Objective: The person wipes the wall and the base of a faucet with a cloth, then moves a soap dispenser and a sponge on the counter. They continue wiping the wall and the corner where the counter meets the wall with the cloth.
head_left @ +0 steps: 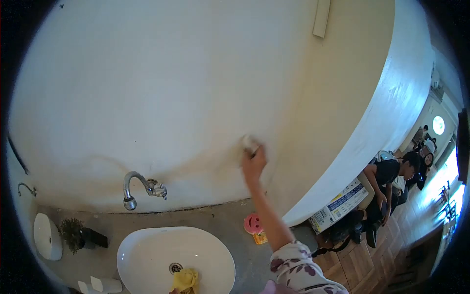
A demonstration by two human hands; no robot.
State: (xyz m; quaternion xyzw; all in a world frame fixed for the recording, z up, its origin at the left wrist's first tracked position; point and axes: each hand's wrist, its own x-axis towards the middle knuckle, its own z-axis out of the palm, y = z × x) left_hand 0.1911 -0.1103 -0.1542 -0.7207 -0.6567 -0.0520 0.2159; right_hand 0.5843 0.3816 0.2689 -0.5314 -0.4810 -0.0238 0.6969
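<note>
My right hand (254,161) reaches up to the pale wall (205,98), fingers closed around a small whitish pad (249,142) held against the surface. Motion blurs the pad, and I cannot make out its exact kind. At the bottom edge, only a sliver of my left hand (174,291) shows beside a yellow cloth (186,280), which it appears to grip. The cloth is over the white oval sink (142,259), near the drain (175,268). Most of that hand is out of frame.
A chrome faucet (139,182) juts from the wall above the sink. On the counter (223,223) are a pink smiley-faced item (253,224), a potted plant (73,234) and white containers (105,284). A second basin (46,237) stands left. People (384,179) sit beyond the curved wall.
</note>
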